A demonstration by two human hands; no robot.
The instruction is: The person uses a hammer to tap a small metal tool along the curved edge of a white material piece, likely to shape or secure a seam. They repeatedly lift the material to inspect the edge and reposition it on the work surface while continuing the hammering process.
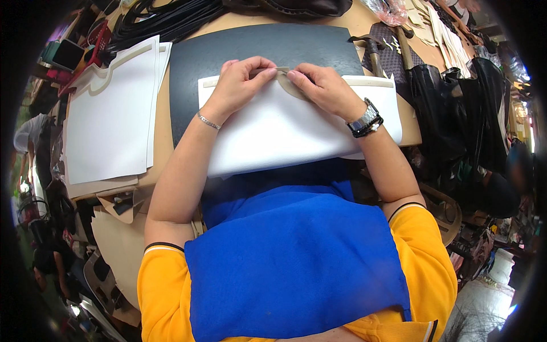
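Observation:
A white leather-like panel (273, 139) lies in front of me, its near edge hanging over the table edge toward my lap. Beige edging (370, 82) runs along its far side and dips into a curve at the middle. My left hand (242, 85) pinches this edging just left of the curve, thumb against fingers. Close beside it, my right hand (325, 88) is closed on the edging at the curve's right side, thumb on top. The fingertips nearly meet and partly hide the edging between them.
A dark cutting mat (256, 45) lies beneath the panel. To the left are stacked white panels (114, 122) with similar edging. Black straps (162, 25) are heaped at the back left. Hammers (374, 60) rest at the back right, and black leather pieces (439, 114) hang over the right edge.

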